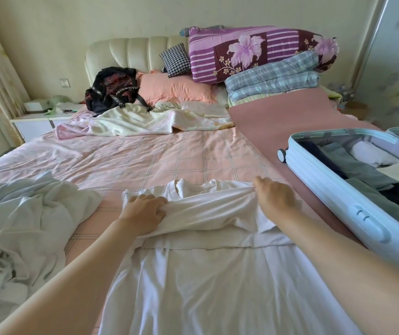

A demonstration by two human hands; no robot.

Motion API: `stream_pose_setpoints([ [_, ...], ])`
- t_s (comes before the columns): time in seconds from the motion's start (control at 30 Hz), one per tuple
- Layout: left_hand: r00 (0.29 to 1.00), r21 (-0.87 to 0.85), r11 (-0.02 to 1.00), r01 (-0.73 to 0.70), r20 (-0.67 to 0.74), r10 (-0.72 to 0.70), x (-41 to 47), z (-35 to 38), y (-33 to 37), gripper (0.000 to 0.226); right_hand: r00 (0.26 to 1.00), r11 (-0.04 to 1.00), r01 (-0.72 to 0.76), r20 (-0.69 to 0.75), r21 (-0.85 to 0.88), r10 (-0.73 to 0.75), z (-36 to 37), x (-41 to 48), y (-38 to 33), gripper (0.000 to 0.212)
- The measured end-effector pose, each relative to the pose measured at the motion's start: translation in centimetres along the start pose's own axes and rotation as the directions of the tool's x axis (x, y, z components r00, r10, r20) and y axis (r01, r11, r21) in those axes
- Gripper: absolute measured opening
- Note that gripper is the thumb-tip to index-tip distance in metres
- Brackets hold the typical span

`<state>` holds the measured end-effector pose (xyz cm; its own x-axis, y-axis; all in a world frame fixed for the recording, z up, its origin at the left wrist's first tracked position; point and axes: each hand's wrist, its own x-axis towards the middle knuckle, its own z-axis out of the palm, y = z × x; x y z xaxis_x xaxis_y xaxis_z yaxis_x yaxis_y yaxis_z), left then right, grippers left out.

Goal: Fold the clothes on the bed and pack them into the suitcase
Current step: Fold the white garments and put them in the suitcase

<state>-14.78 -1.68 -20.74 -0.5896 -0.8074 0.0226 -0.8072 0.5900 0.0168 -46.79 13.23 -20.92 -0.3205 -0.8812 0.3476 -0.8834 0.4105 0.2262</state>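
Observation:
A white T-shirt [200, 274] lies flat on the bed [145, 160] in front of me, collar away from me, with its sleeves folded in. My left hand [143, 212] grips a raised fold of the shirt on its left side. My right hand [274, 195] pinches the same fold at its right end, just below the collar. A light blue suitcase [333, 201] lies open on the bed at the right, with several folded clothes inside. A crumpled pile of pale clothes [24, 226] sits at the left.
At the head of the bed lie a black backpack [111, 89], a pink pillow [176, 89], a cream blanket [145, 122] and stacked quilts [261, 56]. A white nightstand [36, 122] stands at the far left.

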Motion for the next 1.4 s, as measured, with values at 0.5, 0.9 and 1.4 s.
stream_pose_setpoints([
  [0.5,0.902,-0.208,0.887,0.413,-0.043,-0.43,0.7,1.3,-2.0,0.045,0.974,0.961,0.186,0.088,0.203,-0.207,2.5,0.8,-5.3,0.054],
  [0.9,0.9,-0.112,0.967,0.228,-0.354,-0.254,-0.9,-0.6,-3.2,0.04,0.945,0.779,0.259,0.016,0.57,-0.326,-0.9,-3.2,-7.9,0.044],
  [1.4,0.95,-0.078,0.973,-0.217,-0.244,0.192,-7.4,1.1,-4.0,0.031,0.952,0.884,0.244,0.076,0.398,-0.297,-2.2,-4.8,-8.5,0.022],
])
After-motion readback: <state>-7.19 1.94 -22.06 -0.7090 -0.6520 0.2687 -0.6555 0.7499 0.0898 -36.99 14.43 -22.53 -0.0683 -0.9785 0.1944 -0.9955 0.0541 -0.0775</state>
